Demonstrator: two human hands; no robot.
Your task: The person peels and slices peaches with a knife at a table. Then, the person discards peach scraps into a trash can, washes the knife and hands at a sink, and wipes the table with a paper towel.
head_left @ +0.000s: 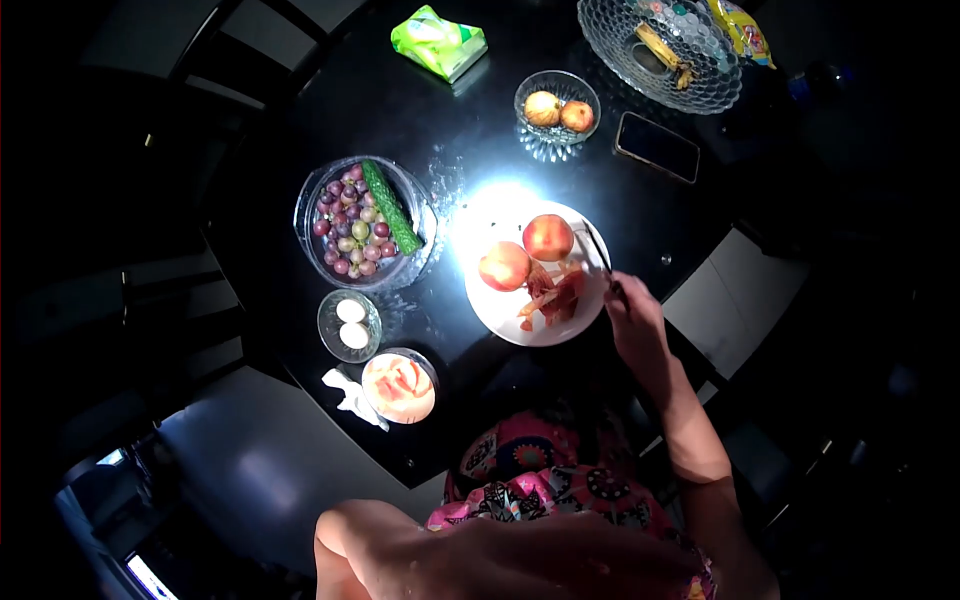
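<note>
My right hand (638,318) is closed around the handle of a slim knife (597,244) at the right edge of a white plate (487,312). The blade points away from me, along the plate's rim. Two round red-yellow fruits, a left one (504,266) and a right one (548,238), which look like peaches, rest on the plate. Nearer to me on it lies a heap of reddish peel strips (550,300). Only the upper part of my left arm (365,535) shows at the bottom; my left hand is out of view.
A glass bowl (303,245) holds grapes and a cucumber. Nearer stand a small dish of two eggs (352,325), a bowl of sliced fruit (400,385) and a crumpled tissue (354,396). Farther off are a fruit bowl (557,82), phone (657,147), tissue pack (440,45) and glass platter (610,62).
</note>
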